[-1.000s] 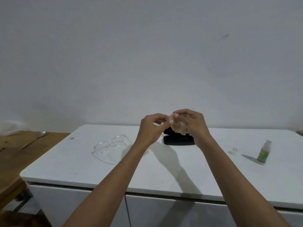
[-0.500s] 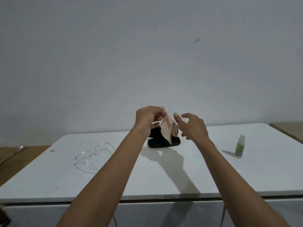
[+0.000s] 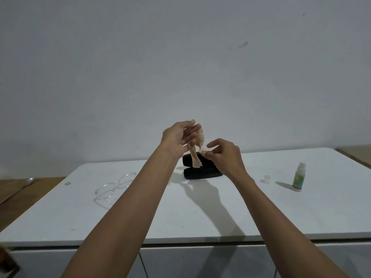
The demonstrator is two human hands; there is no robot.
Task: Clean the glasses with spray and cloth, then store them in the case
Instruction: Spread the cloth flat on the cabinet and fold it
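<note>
Tabletop point(image 3: 200, 221), white, flat and rectangular, fills the lower half of the view against a plain grey wall point(image 3: 180, 67). Both forearms extend from 6 o'clock toward the table centre. Left hand point(image 3: 178, 139) is raised above the far table edge, fingers curled and pinching the upper end of a crumpled beige cleaning cloth point(image 3: 197, 145). Right hand point(image 3: 222, 155) sits slightly lower at 3 o'clock of the left hand, thumb and forefinger pinched on a lower corner of the same cloth. Black oblong glasses case point(image 3: 202, 173) lies open on the table directly behind the hands. Clear-framed glasses point(image 3: 115, 186) rest on the table at 9 o'clock of the case, well apart. Small white-and-green spray bottle point(image 3: 298, 176) stands upright at 3 o'clock, its small clear cap point(image 3: 266, 179) lying just beside it.
</note>
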